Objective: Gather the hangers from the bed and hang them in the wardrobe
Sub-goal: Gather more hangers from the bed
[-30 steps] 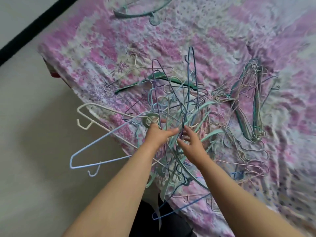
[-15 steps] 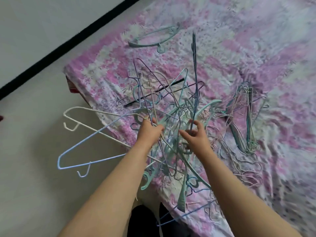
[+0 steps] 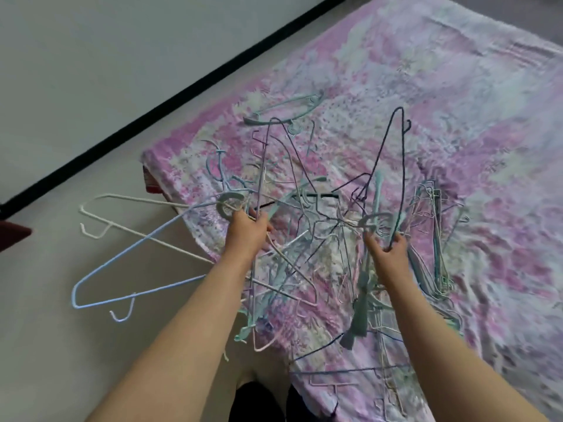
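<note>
Fingers of both hands are curled round hanger hooks lifted off the bed.

By the left hand (image 3: 246,229) a light-blue wire hanger (image 3: 128,269) and a white one (image 3: 131,208) are gripped, long axes splayed leftward over the pale floor (image 3: 45,345); by the right hand (image 3: 385,248) a dark wire hanger (image 3: 393,153) is pinched, pointing away. Between and beyond them, the tangled pile of thin hangers (image 3: 320,239) is spread on the pink floral bedspread (image 3: 457,102). No wardrobe is shown.

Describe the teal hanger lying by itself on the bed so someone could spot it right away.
Start at the pink floral bed and find its corner nearest the wall. Just inside it, beyond the tangled pile that both hands grip, lies the lone teal hanger. It is thick plastic and lies flat, apart from the thin wire ones.
</note>
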